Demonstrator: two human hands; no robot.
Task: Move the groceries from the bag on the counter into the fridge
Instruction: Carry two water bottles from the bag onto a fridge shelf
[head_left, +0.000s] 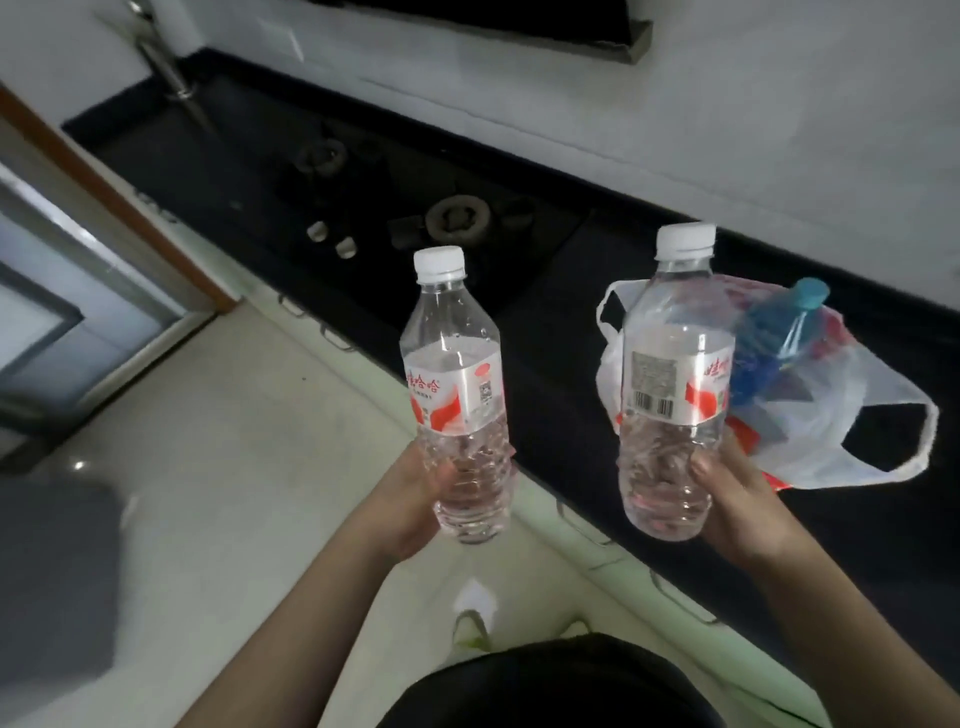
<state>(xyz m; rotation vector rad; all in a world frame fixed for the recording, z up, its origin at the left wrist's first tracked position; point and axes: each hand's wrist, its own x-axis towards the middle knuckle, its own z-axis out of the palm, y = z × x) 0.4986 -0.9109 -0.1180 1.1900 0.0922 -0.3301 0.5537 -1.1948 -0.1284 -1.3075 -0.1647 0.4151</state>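
Two clear water bottles were held up in front of the camera, one in each hand, and much else was hard to read. The whole frame was soft with blur. Inside the white plastic bag (810, 415) on the counter, a blue bottle (769, 338) with a teal cap showed through the thin film, along with red packaging that could not be identified. The right bottle (675, 374) covered the bag's left side. No fridge could be made out for certain; a pale glass-panelled door (67, 312) stood at the left edge, and a dark grey block at lower left was cut off by the frame.

The black counter (571, 374) ran diagonally from upper left to lower right, with a built-in gas hob (415, 218) carrying two burners and two knobs. A metal tap (161, 57) rose at the far left end against a white wall, and the underside of a range hood was cropped at the top. Pale cabinet fronts sat below the counter, and the floor was glossy light tile.

The left hand (410, 499) gripped the lower ribbed part of the left bottle (457, 389) from the left side, thumb in front, fingers wrapped behind and seen only through the plastic. The right hand (737, 493) clasped the base of the right bottle from the right, fingers curled around it. Both bottles stood roughly upright with white caps on, the left one over the floor, the right one over the counter's edge just beside the bag. Both forearms reached up from the bottom of the frame.
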